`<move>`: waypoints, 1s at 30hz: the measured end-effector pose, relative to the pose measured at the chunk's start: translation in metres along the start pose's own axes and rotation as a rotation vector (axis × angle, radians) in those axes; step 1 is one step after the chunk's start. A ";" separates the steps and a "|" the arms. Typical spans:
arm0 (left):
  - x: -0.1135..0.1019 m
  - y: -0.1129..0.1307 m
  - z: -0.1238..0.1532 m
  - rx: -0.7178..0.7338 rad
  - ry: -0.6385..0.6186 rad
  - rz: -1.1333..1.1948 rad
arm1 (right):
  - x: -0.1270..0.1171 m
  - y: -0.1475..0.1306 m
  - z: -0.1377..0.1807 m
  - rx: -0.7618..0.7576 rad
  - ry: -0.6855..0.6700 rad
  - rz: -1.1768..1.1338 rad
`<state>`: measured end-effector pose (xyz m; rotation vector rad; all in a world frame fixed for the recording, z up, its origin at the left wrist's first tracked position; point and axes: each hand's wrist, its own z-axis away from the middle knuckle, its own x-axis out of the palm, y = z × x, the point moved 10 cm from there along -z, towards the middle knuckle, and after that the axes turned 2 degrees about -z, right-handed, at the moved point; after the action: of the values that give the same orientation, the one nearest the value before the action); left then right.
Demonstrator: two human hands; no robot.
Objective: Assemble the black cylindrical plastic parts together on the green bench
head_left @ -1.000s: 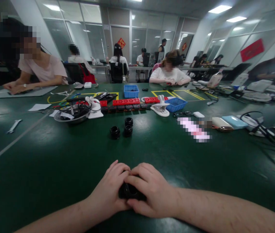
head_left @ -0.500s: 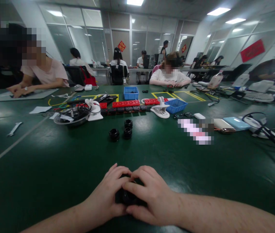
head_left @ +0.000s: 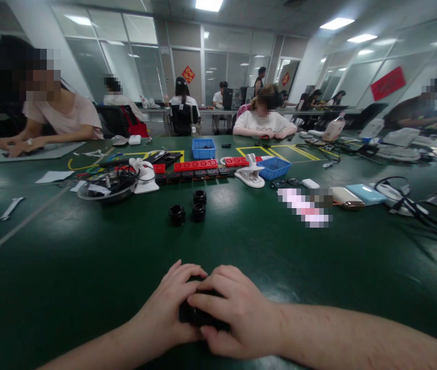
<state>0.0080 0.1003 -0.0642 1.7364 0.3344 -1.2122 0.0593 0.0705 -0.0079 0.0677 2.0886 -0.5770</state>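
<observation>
At the near edge of the green table (head_left: 126,257), both my hands are closed around a glossy black rounded part (head_left: 203,316). My left hand (head_left: 168,306) grips its left side, thumb low and fingers over the far side. From the right, my right hand (head_left: 237,311) reaches over the part, fingers curled across its top and thumb at the near side. Much of the part is hidden by the fingers, so its full shape cannot be seen. Farther off stand three black ring-shaped parts with open tops, one at the left (head_left: 177,215) and two at the right (head_left: 198,211).
Red power strips (head_left: 195,165) lie across the table between white clips (head_left: 249,172). Behind and beside them are blue bins (head_left: 203,149). A clear bowl of cables (head_left: 106,192) and a wrench (head_left: 10,209) sit left; glasses, small boxes and cables right. Other people sit around.
The view has turned slightly, shifting the table's contents a little left. Both hands keep hold of the black part; my right fingers have shifted slightly over it, and more of it shows.
</observation>
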 end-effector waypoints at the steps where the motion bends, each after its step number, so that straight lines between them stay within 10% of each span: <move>1: 0.000 0.000 0.000 -0.004 0.000 0.001 | 0.001 0.000 0.000 -0.002 -0.008 0.003; 18: 0.000 0.004 -0.001 -0.014 -0.018 -0.004 | 0.003 -0.007 -0.003 -0.035 -0.047 0.043; 30: -0.003 0.009 0.000 -0.009 -0.022 -0.011 | 0.014 -0.039 0.013 -0.338 -0.066 0.183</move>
<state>0.0127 0.0968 -0.0569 1.7141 0.3362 -1.2348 0.0513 0.0280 -0.0101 0.0435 2.0612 -0.1112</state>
